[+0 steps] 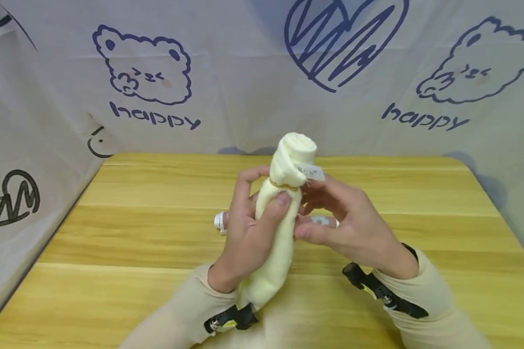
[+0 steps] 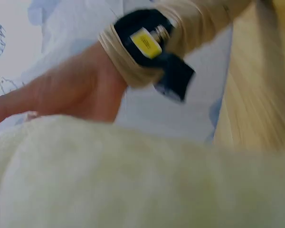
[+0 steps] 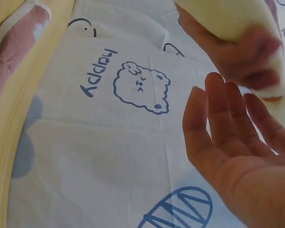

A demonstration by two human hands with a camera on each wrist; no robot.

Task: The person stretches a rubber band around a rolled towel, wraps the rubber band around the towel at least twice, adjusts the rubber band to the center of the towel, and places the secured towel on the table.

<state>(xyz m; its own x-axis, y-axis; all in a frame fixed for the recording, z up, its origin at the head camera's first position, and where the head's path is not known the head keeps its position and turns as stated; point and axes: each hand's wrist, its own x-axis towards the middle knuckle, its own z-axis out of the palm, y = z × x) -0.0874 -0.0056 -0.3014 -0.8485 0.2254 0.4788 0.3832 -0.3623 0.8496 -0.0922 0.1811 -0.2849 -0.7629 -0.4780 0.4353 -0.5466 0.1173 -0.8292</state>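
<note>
A rolled pale-yellow towel point(image 1: 272, 252) stands tilted over the table, a thin orange-brown band point(image 1: 284, 185) round its neck and a white tag point(image 1: 311, 171) at the top. My left hand point(image 1: 251, 228) grips the roll just below the band, thumb across the front and fingers behind. In the left wrist view the towel point(image 2: 147, 175) fills the lower half. My right hand point(image 1: 353, 218) is close to the right side of the towel, near the tag. In the right wrist view its fingers point(image 3: 221, 118) are loosely bent, with nothing held in the palm.
Behind the hands a pink roll point(image 1: 327, 221) with a pale blue patch and a white end lies across the wooden table point(image 1: 135, 242). A white cloth point(image 1: 231, 87) with blue drawings hangs behind the table's far edge.
</note>
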